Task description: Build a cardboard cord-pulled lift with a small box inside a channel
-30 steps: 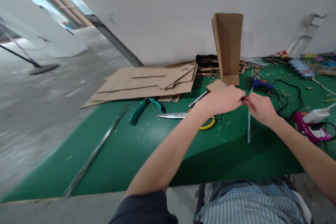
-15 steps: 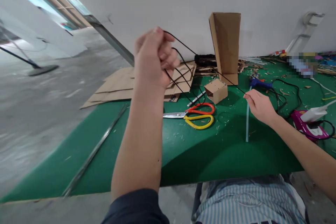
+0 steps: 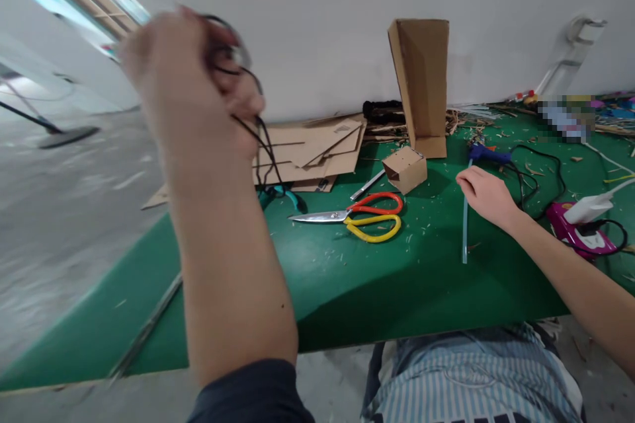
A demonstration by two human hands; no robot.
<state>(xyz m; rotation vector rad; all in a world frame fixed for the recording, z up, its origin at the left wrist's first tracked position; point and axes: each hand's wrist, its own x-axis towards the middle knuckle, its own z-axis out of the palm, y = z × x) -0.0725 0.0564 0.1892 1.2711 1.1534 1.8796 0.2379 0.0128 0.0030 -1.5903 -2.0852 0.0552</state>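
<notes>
My left hand [image 3: 198,79], smeared by motion, is raised high at the left in front of the wall. Its fingers are closed around a loosely looped black cord [image 3: 270,152], whose strands dangle below. My right hand [image 3: 486,195] is closed over the table, right beside a translucent glue stick [image 3: 465,231] and just below a blue glue gun [image 3: 489,155]. What its fingers hold, if anything, is hidden. Between the hands lie scissors [image 3: 374,217] with one red and one yellow handle. Behind them sit a small cardboard box [image 3: 405,170] and a metal strip [image 3: 367,185].
A tall open cardboard piece [image 3: 429,86] stands near the wall. Flat cardboard sheets [image 3: 317,145] and teal-handled pliers [image 3: 292,198] lie to the left. At the right is a magenta power strip [image 3: 583,231] with cables. The green table [image 3: 377,297] carries scattered scraps.
My left hand has moved up and left with the cord. The strand that stretched between both hands no longer shows at my right hand, which has hardly moved.
</notes>
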